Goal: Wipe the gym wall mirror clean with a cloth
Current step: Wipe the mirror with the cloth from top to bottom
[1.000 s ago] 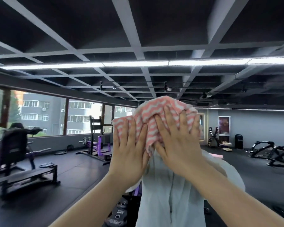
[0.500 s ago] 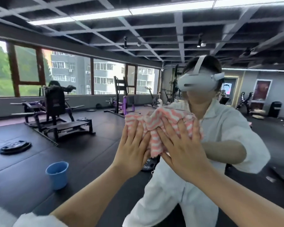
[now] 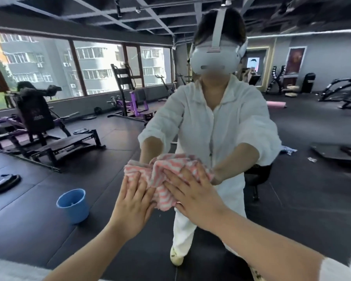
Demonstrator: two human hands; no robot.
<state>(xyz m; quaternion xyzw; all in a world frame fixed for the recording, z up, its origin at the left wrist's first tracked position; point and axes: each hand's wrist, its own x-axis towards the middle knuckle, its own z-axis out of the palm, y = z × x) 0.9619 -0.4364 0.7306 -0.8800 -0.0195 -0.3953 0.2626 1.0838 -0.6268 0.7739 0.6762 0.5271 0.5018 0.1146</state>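
Since 0.5 s ago, cloth (image 3: 166,179) and both hands have slid lower on the mirror (image 3: 304,199); a second ago they covered the reflected head, now they sit at the reflection's waist level. Cloth: pink-and-white striped, bunched, pressed against the glass at frame centre. Left hand (image 3: 133,205) flat on the cloth's left part, fingers straight and together, grip not closed. Right hand (image 3: 193,193) flat on the right part, fingers straight and spread, likewise pressing, not pinching. Cloth's lower edge hangs between the two palms.

Behind the cloth, the mirror shows the person's reflection (image 3: 211,126) in white clothes with a headset, arms reaching toward the same cloth.

Left of the hands, reflected floor carries a blue bucket (image 3: 73,205), upright, open top; contents cannot be made out. Further left, a weight plate (image 3: 0,182) lies flat. Far left: a black and purple bench machine (image 3: 41,134) under the windows (image 3: 49,65). Far right: dark frames (image 3: 340,94) on the floor.
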